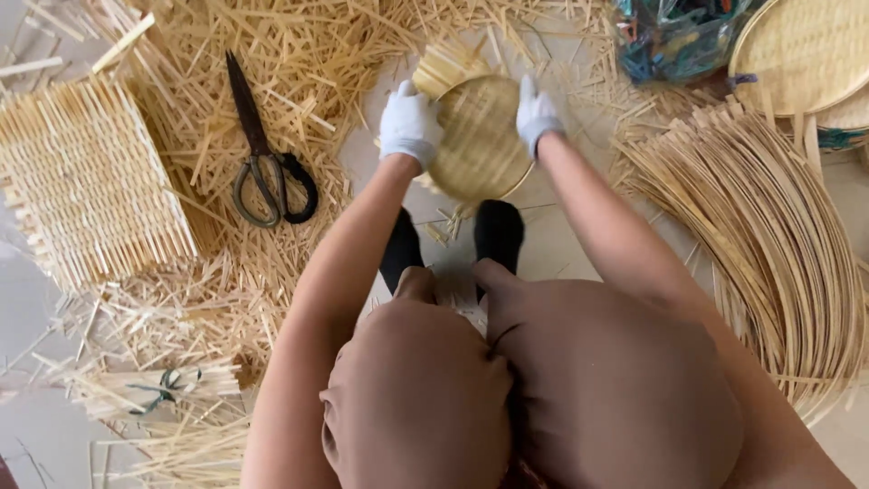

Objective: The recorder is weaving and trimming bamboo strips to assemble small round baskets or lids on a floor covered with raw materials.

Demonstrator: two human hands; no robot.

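Note:
A small round woven bamboo tray [480, 136] is held above the floor between both of my white-gloved hands. My left hand [409, 124] grips its left rim and my right hand [537, 114] grips its right rim. The tray is tilted towards me, and loose strip ends stick out at its upper left. My knees and black-socked feet [497, 231] are below it.
Large dark scissors [264, 154] lie on bamboo offcuts at left. A square woven bamboo mat [86, 181] sits far left. A bundle of long curved bamboo strips [769, 235] lies right, finished round trays [806, 50] at top right, and small green snips [163, 388] bottom left.

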